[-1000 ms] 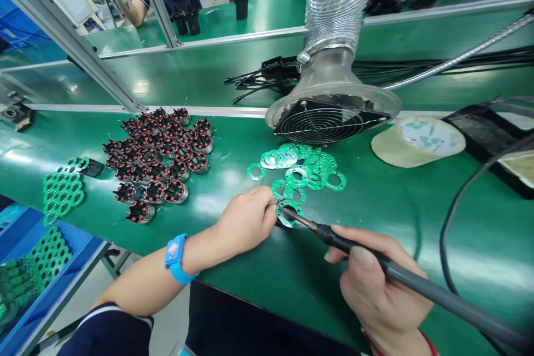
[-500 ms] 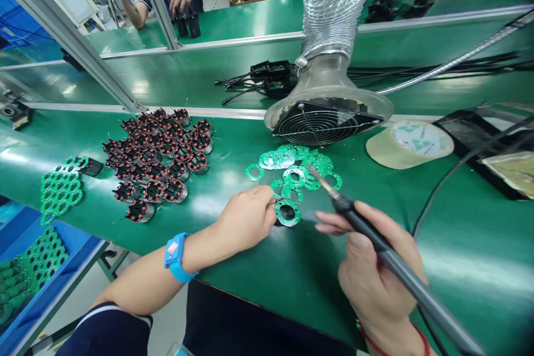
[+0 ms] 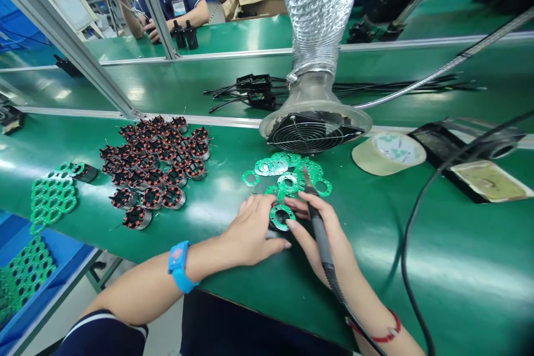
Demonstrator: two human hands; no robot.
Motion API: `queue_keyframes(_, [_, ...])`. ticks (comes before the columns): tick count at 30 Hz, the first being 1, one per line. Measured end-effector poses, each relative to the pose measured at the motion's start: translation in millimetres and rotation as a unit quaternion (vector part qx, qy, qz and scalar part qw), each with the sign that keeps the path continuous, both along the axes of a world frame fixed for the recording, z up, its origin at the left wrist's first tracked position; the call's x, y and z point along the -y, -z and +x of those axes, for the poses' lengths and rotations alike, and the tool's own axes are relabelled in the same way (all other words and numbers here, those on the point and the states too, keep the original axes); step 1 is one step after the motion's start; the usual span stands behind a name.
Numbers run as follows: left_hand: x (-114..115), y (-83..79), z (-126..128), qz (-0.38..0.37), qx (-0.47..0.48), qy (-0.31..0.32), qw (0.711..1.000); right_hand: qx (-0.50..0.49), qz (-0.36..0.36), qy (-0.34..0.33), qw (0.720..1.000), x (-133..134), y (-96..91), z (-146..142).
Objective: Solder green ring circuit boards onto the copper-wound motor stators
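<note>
My left hand (image 3: 250, 231) rests on the green bench with its fingers curled round the left side of a small motor capped by a green ring board (image 3: 280, 217). My right hand (image 3: 319, 233) touches the same piece from the right with its fingertips while it keeps a grey soldering iron (image 3: 317, 228) lying along the hand, tip pointing away towards the loose green ring boards (image 3: 287, 169). A blue wristband sits on my left wrist.
A cluster of wound motor stators (image 3: 156, 164) lies left of centre. A green panel of ring boards (image 3: 52, 197) is further left. A fume extractor hood (image 3: 312, 122) on a silver duct stands behind. Tape roll (image 3: 387, 153) and sponge tray (image 3: 488, 178) lie right. Other people work across the belt.
The soldering iron's tip lifted off the ring board and swung up and away. My right hand came in so its fingers now touch the piece together with my left hand.
</note>
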State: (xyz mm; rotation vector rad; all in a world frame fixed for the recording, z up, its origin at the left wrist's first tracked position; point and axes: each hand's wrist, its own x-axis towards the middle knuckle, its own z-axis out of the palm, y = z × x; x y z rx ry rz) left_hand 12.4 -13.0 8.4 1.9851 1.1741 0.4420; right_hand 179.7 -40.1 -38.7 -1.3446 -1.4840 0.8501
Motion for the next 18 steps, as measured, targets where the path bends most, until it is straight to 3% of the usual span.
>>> queue_keyframes(3, [3.2,9.9,9.3,0.029,-0.014,-0.016,0.999,0.039,0.019,0.041,0.998,2.7,-3.0,-1.8])
queue_keyframes(5, [4.2,14.8,12.1,0.042,-0.010,-0.017,0.999,0.118,0.046,0.068,0.990,6.7,-7.6,-2.2])
queue_keyframes(9, [6.2,19.2,10.7,0.055,0.003,-0.037,0.998,0.285,0.173,0.054,0.941,14.3,-17.5,-2.8])
queue_keyframes(12, [5.7,18.3,8.0,0.051,0.010,-0.043,0.998,0.326,0.219,0.043,0.919,16.4,-19.9,-4.4])
queue_keyframes(18, [-1.7,13.1,3.8,0.084,-0.009,0.015,0.996,0.279,0.167,0.040,0.945,13.2,-13.6,-8.8])
